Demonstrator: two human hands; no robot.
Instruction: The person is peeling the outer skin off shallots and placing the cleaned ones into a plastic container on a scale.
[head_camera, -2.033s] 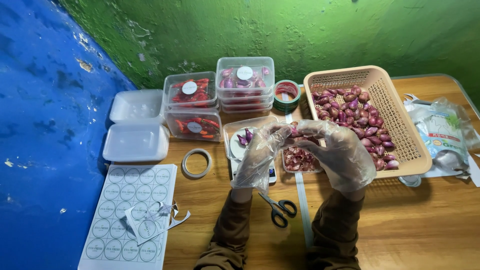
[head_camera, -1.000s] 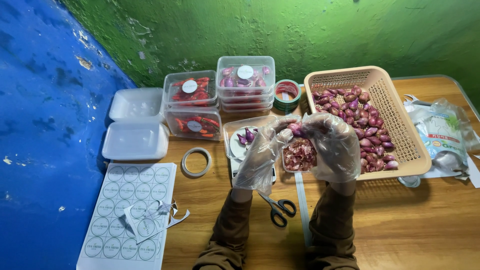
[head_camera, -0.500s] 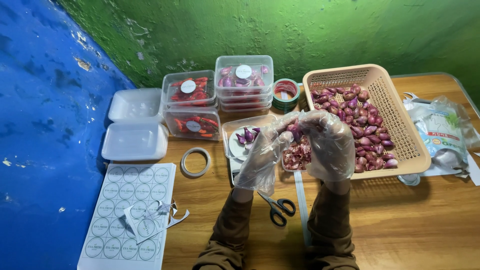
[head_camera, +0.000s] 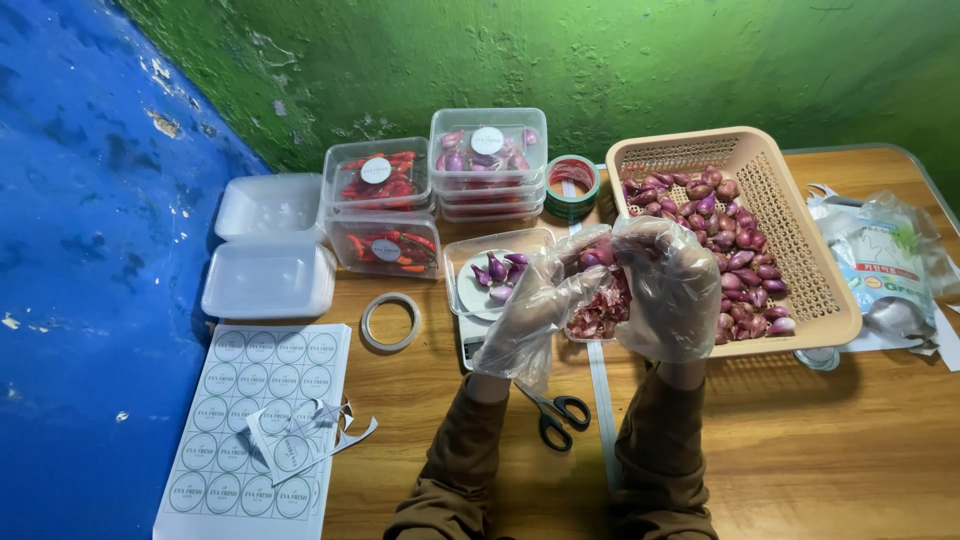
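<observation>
Both of my hands wear loose clear plastic gloves and meet above the middle of the wooden table. My left hand (head_camera: 535, 310) and my right hand (head_camera: 672, 288) pinch one purple shallot (head_camera: 592, 257) between their fingertips. Under them sits a small clear tub of reddish shallot skins (head_camera: 600, 318). Left of the hands, an open clear container (head_camera: 470, 262) holds a few peeled shallots (head_camera: 497, 272). To the right, a tan plastic basket (head_camera: 800, 260) is full of unpeeled shallots (head_camera: 735, 250).
Lidded tubs of red chillies (head_camera: 378, 178) and of shallots (head_camera: 487, 160) stand at the back, beside a green tape roll (head_camera: 571, 186). White foam boxes (head_camera: 268, 280), a clear tape ring (head_camera: 390, 321), a round-sticker sheet (head_camera: 255, 420), black scissors (head_camera: 555, 412) and plastic bags (head_camera: 885, 265) lie around.
My hands have lifted off the skins tub and drawn together, fingers now working on one shallot held above it. Nothing else on the table has moved.
</observation>
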